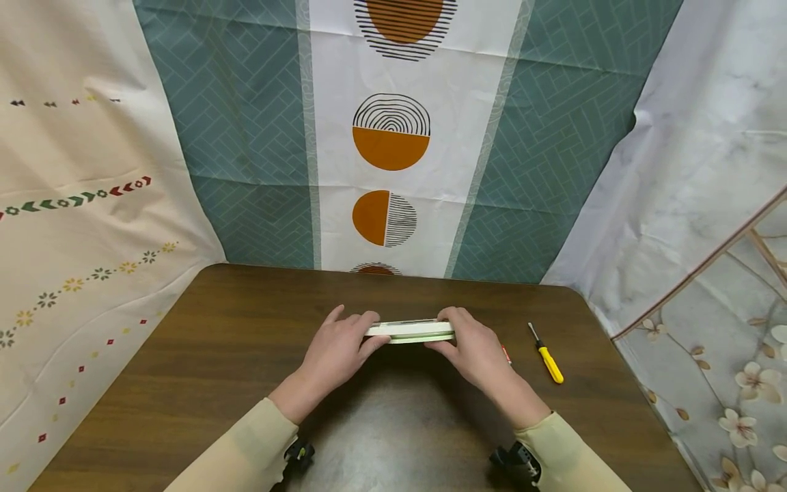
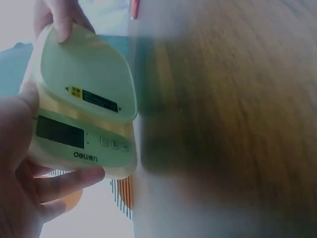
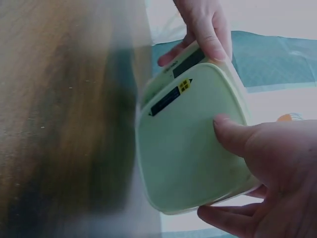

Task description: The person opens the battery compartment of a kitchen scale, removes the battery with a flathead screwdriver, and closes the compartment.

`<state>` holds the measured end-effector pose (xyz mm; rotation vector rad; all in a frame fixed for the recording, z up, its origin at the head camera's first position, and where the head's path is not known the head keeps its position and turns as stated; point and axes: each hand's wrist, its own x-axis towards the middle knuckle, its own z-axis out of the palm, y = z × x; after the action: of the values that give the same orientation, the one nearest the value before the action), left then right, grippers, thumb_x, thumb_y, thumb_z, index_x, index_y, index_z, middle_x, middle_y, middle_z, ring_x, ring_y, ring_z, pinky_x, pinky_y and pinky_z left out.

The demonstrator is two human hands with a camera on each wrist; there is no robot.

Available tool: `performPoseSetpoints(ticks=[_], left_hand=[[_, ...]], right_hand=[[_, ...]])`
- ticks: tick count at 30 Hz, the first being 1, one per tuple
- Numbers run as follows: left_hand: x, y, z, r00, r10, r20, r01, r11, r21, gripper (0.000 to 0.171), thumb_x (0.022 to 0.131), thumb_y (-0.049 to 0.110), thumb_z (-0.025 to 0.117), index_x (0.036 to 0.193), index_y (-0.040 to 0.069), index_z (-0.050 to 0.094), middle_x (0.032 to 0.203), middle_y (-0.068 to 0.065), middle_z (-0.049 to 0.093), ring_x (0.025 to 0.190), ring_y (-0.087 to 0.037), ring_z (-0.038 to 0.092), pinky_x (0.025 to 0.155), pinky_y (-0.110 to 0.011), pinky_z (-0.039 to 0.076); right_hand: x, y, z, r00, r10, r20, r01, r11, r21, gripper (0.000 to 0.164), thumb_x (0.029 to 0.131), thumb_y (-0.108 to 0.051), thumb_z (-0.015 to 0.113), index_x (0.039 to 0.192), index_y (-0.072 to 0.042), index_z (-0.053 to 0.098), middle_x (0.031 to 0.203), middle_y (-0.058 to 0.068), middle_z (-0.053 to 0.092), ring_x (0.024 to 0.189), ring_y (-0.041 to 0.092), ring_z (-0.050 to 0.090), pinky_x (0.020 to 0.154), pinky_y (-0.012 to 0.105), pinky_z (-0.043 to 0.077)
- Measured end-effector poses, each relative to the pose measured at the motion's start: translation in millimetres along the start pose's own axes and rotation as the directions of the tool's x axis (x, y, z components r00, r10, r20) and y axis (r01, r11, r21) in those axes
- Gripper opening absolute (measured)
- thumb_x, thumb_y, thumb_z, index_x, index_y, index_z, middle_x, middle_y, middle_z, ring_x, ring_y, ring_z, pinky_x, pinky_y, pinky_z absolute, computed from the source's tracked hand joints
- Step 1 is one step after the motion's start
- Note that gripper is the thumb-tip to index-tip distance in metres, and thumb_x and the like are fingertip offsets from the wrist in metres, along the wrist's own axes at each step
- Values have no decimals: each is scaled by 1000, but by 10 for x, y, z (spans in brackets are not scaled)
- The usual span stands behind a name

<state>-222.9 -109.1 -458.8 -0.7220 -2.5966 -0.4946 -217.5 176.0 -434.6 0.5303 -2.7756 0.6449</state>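
Observation:
Both hands hold a pale green kitchen scale point(image 1: 412, 331) between them, tipped up on its long edge close over the table. My left hand point(image 1: 341, 342) grips the display end, thumb on one face and fingers on the other. The dark display point(image 2: 60, 132), its buttons and the deli lettering show in the left wrist view. At the opposite end my right hand point(image 1: 479, 345) pinches the scale, its thumb on the smooth weighing plate point(image 3: 190, 144). A black and yellow sticker point(image 3: 171, 96) lies on that plate near the display.
A screwdriver point(image 1: 549, 359) with a yellow handle lies on the brown table point(image 1: 246, 369) to the right. Beside the right hand a small red item point(image 1: 507, 354) shows, mostly hidden. Patterned cloths point(image 1: 258, 137) hang behind the table and at both sides.

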Motion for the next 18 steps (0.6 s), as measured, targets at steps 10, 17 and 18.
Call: performPoseSetpoints(ticks=[10,17,18], left_hand=[[69,-17,-37,997,-39,-68,37,999,-26,38,108,44,72,122,9,64,64,12,55,59,-15,65,123,-57,40],[94,-32,-65,993,-101,-55,96,992,-86,35,109,41,70,123,9,63,60,10,59,57,-20,68,120,-52,45],[95,-32,-65,992,-114,-54,108,990,-95,34,110,40,70,124,10,64,64,7,65,67,-25,74,118,-53,47]], right_hand=[[0,-16,-18,996,19,-89,-22,999,-24,56,94,-40,91,129,-10,59,105,3,67,74,23,63,69,51,57],[47,-20,10,993,71,-94,-72,997,-9,69,98,-49,85,148,-11,56,127,9,72,88,28,71,75,54,59],[54,-19,14,993,76,-93,-77,997,-5,70,98,-49,84,150,-12,55,131,10,72,91,30,72,77,55,60]])
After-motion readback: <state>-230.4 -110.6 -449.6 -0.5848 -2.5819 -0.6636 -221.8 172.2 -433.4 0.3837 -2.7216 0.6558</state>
